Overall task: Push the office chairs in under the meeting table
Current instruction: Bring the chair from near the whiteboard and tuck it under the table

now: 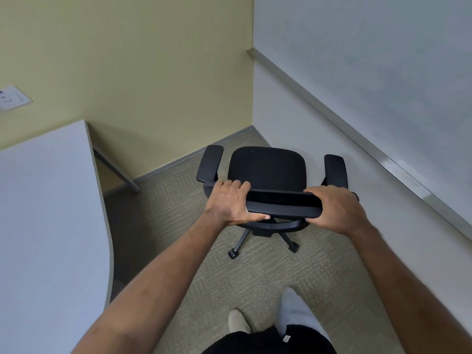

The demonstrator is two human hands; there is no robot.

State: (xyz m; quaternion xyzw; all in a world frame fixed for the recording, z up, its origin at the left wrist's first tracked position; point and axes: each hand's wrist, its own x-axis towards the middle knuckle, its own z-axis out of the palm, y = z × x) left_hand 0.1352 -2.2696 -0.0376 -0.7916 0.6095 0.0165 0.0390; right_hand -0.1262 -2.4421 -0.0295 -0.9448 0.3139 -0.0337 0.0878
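Observation:
A black office chair [267,169] with two armrests and castors stands on the carpet in the room's far corner, its seat facing away from me. My left hand [229,203] grips the left end of the chair's backrest top. My right hand [334,206] grips the right end of the same backrest. The meeting table [48,213], pale grey with a curved edge, fills the left side of the view; the chair stands to its right, apart from it.
A yellow wall [143,72] runs behind the chair, and a white wall with a whiteboard and its metal tray [357,134] runs along the right. A table leg [120,172] shows under the tabletop. My feet [293,318] stand on the carpet below.

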